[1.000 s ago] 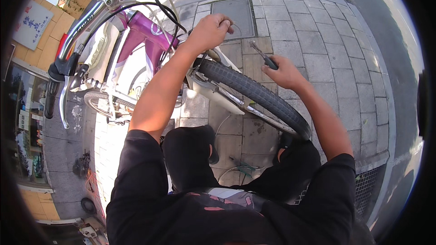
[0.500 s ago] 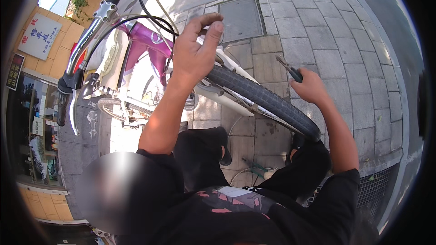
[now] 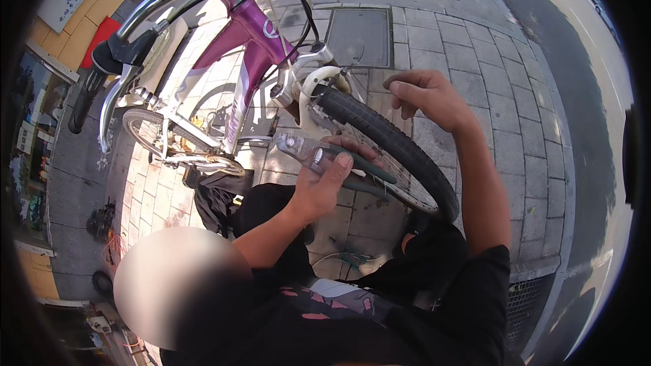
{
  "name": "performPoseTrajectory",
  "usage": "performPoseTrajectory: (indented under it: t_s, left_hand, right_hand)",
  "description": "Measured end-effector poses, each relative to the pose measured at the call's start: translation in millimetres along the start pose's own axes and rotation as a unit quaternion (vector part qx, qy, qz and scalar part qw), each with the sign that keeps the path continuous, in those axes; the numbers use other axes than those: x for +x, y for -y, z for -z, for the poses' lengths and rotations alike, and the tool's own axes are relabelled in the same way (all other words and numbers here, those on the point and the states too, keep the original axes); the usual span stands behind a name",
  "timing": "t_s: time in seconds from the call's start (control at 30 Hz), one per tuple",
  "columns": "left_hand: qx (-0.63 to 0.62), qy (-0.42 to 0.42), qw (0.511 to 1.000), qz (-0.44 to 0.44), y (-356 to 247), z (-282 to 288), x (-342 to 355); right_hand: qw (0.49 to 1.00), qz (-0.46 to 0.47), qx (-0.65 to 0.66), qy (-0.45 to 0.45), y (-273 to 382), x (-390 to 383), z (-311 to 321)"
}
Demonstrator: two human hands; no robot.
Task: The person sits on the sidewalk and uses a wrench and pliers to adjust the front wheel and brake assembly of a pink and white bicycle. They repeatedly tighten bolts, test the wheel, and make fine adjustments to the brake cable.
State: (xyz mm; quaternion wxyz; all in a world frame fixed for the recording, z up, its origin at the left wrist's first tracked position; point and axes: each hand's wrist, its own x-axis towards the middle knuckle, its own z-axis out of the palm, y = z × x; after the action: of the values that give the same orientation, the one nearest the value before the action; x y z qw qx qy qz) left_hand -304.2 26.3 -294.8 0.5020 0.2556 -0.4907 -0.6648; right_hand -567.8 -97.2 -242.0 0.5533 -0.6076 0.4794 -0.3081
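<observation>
Beside the front wheel point(image 3: 400, 142) we list green-handled pliers point(image 3: 373, 168) in our left hand point(image 3: 319, 188) — our right hand point(image 3: 430, 100) half-curled, seemingly empty — wheel mounted, thin cable end point(image 3: 357, 59) apparently unsecured.

Left hand point(image 3: 323, 186) closed, forearm point(image 3: 277, 232) slanting inward — right arm point(image 3: 483, 186) extended forward, right hand point(image 3: 434, 99) loose — fingers point(image 3: 405, 80) half-curled.

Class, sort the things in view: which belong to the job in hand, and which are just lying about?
Likely in the job:
green-handled tool, held in the left hand
purple-framed bicycle

Likely lying about:
orange cord
dark tyre-like ring
</observation>
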Motion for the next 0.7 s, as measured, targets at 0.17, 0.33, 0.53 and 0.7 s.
performPoseTrajectory:
  t_s: [0.17, 0.33, 0.53, 0.7]
  left_hand:
    - [-0.039, 0.028, 0.998, 0.043, 5, 60, -18]
    - [-0.023, 0.007, 0.999, 0.034, 28, 96, -25]
    - [-0.016, -0.014, 0.997, 0.075, 30, 108, -28]
    - [-0.024, -0.016, 0.997, 0.071, 36, 107, -32]
  right_hand:
    - [0.981, 0.091, -0.165, -0.056, -51, 94, -27]
    - [0.969, 0.080, -0.227, -0.054, -54, 130, -36]
    - [0.989, 0.051, -0.136, -0.039, -36, 117, -45]
    - [0.958, 0.068, -0.239, -0.143, -51, 126, -26]
